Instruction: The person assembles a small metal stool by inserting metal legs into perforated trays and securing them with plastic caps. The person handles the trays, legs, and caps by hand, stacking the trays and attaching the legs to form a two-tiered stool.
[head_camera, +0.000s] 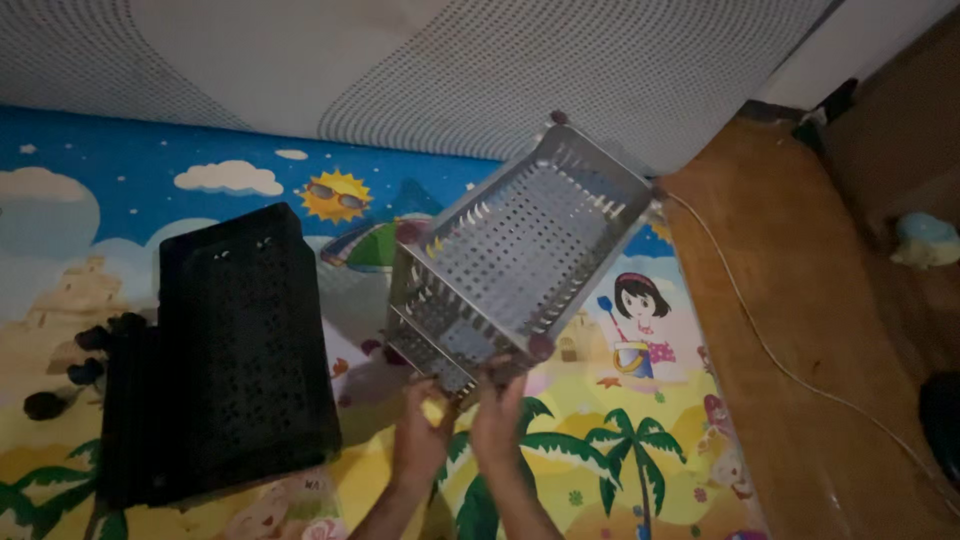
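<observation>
Dim play mat (620, 470); both hands' (460, 425) fingers hidden behind metal basket (520, 260).

The mat (600, 480) lies bare to the right of both hands, up to the wooden ledge (800, 330), where a thin white cord (760, 340) trails. To the left, the black crate (235, 350) blocks the floor, with small dark knobs (85, 365), perhaps wheels, beside it. The raised grey basket (520, 260) fills the space ahead.
</observation>
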